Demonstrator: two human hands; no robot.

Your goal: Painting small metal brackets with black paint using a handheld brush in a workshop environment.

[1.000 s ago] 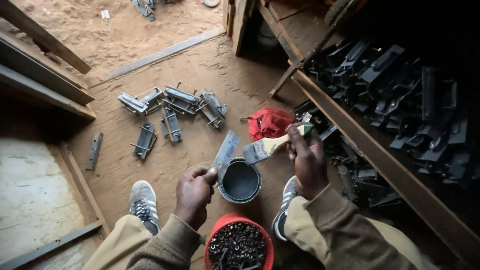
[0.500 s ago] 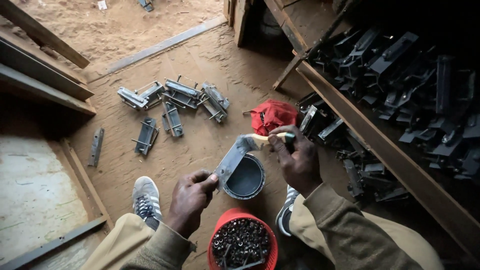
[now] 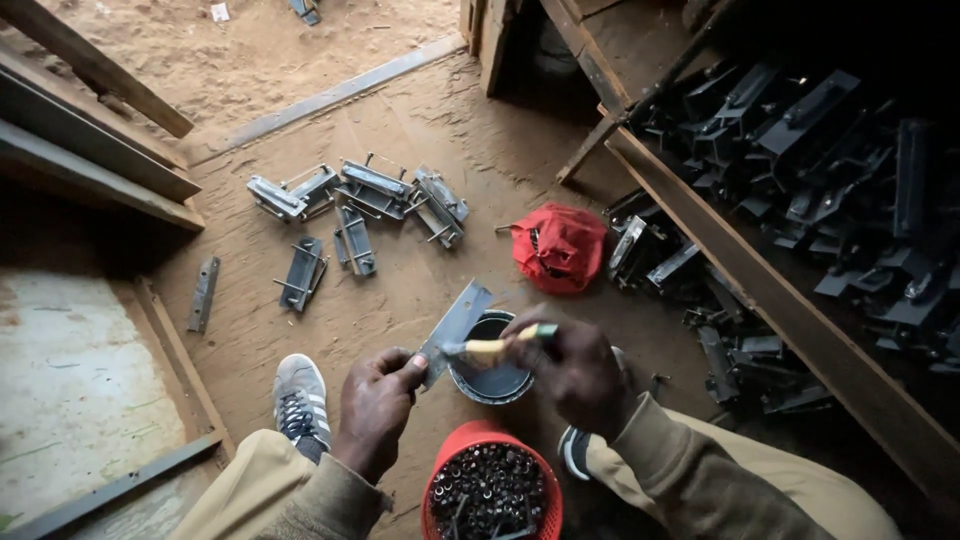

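Observation:
My left hand (image 3: 377, 405) pinches the lower end of a flat grey metal plate (image 3: 457, 320), tilted up over a small dark paint tin (image 3: 493, 372) on the floor. My right hand (image 3: 577, 370) grips a paintbrush (image 3: 495, 348) with a pale wooden handle; its bristle end lies against the plate. Between my knees stands a red bucket (image 3: 487, 492) full of dark bolts and nuts.
Several grey metal latch parts (image 3: 352, 208) lie spread on the dusty floor ahead. A red cloth (image 3: 558, 246) lies beside a heap of dark painted parts (image 3: 800, 180) behind a wooden beam (image 3: 770, 300) at right. Timber planks (image 3: 95, 120) and a metal strip (image 3: 203, 293) are at left.
My right hand has swung the brush down from near the red cloth onto the plate. The plate stays tilted over the tin in my left hand.

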